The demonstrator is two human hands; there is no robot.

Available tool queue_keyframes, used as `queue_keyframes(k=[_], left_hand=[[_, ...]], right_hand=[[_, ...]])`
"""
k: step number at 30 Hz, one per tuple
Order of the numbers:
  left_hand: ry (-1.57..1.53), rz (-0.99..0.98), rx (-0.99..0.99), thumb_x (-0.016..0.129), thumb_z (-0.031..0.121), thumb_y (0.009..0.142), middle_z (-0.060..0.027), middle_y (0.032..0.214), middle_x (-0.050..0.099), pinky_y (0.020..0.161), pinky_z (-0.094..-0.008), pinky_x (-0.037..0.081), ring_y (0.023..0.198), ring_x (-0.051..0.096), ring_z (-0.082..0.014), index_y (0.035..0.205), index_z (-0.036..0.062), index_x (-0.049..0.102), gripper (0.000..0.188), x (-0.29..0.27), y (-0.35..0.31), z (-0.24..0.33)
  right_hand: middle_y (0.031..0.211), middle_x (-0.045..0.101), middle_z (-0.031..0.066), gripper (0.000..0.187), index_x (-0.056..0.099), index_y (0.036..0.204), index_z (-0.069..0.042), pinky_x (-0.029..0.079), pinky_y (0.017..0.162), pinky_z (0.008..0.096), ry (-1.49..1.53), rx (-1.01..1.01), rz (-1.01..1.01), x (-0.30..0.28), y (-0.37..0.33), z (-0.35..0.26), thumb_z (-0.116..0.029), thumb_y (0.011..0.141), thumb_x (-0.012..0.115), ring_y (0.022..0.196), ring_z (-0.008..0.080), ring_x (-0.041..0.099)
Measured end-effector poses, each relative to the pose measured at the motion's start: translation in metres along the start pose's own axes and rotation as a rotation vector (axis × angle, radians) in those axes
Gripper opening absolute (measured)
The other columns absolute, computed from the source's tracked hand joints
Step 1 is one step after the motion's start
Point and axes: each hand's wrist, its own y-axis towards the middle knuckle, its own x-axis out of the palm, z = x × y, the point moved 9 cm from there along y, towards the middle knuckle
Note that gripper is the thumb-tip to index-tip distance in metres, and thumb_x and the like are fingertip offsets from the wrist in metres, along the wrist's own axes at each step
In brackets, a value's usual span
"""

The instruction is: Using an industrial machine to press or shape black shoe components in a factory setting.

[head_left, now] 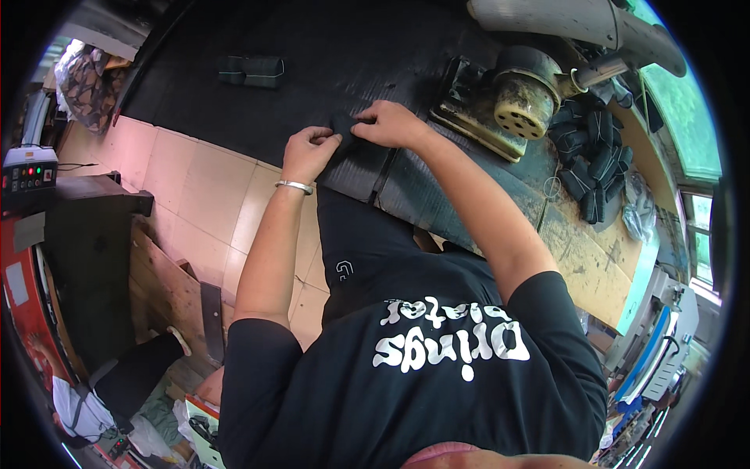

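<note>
In the head view, the person's left hand (307, 152) and right hand (391, 125) meet over the near edge of a black-topped bench (180, 90), just apart from each other. Between them is a small dark piece (343, 127), hard to make out against the black surface; the fingers of both hands are drawn narrow and pinch it, the left at its near side and the right at its right side. A silvery bracelet (294, 187) circles the left wrist. Farther back on the bench, well apart from the hands, two dark bundles (251, 71) bound with pale thread lie end to end. To the right of the right hand stands a stained machine (527, 102) with a round, perforated housing, a thick grey pipe (547, 19) above it. Beyond it lies a heap of similar black bundles (598, 160), with a clear plastic bag (639, 207) beside the heap. Pale floor tiles (207, 184) show left of the bench, and another person (82, 410) is partly visible at the lower left.
</note>
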Motion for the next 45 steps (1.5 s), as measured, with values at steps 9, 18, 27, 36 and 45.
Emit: queue_keyframes(k=[9, 18, 27, 36, 45], left_hand=[[-0.231, -0.183, -0.287, 0.074, 0.049, 0.078, -0.0099, 0.110, 0.066, 0.078, -0.0276, 0.049, 0.098, 0.061, -0.0174, 0.124, -0.0040, 0.060, 0.071, 0.013, 0.003, -0.038], [-0.213, -0.144, -0.277, 0.075, 0.043, 0.082, -0.0150, 0.124, 0.059, 0.090, -0.0272, 0.046, 0.109, 0.057, -0.0168, 0.136, -0.0091, 0.046, 0.081, -0.002, -0.063, -0.091], [-0.532, -0.486, -0.333, 0.081, 0.021, 0.077, -0.0116, 0.129, 0.053, 0.101, -0.0311, 0.041, 0.117, 0.053, -0.0184, 0.140, -0.0039, 0.038, 0.080, 0.006, -0.087, -0.112], [-0.014, -0.474, 0.372, 0.088, 0.025, 0.060, -0.0185, 0.130, 0.051, 0.103, -0.0367, 0.043, 0.121, 0.054, -0.0281, 0.138, -0.0028, 0.035, 0.098, 0.079, -0.078, 0.034], [0.195, -0.601, 0.904, 0.083, 0.027, 0.057, -0.0208, 0.133, 0.047, 0.107, -0.0446, 0.039, 0.127, 0.045, -0.0390, 0.136, 0.0004, 0.039, 0.094, 0.300, -0.085, 0.113]], right_hand=[[0.130, 0.060, 0.0200, 0.062, 0.067, 0.119, 0.002, 0.042, 0.102, 0.0371, 0.288, 0.170, -0.382, 0.030, 0.006, 0.012, -0.050, 0.087, 0.054, 0.122, 0.0291, 0.055], [0.127, 0.060, 0.0236, 0.062, 0.064, 0.119, 0.006, 0.041, 0.105, 0.0376, 0.163, -0.074, -0.535, 0.094, -0.015, -0.021, -0.046, 0.087, 0.051, 0.121, 0.0349, 0.055], [0.140, 0.047, 0.0252, 0.077, 0.051, 0.134, 0.006, 0.035, 0.111, 0.0390, 0.092, -0.185, -0.514, 0.112, -0.039, -0.044, -0.050, 0.081, 0.058, 0.132, 0.0378, 0.044], [0.146, 0.034, 0.0297, 0.118, 0.011, 0.153, 0.002, 0.027, 0.116, 0.0434, 0.171, -0.296, -0.173, 0.006, -0.127, 0.008, -0.044, 0.068, 0.078, 0.138, 0.0412, 0.033], [0.137, 0.043, 0.0250, 0.106, 0.023, 0.151, 0.000, 0.035, 0.110, 0.0444, -0.060, 0.034, 0.327, -0.079, -0.256, 0.153, -0.024, 0.064, 0.079, 0.130, 0.0410, 0.041]])
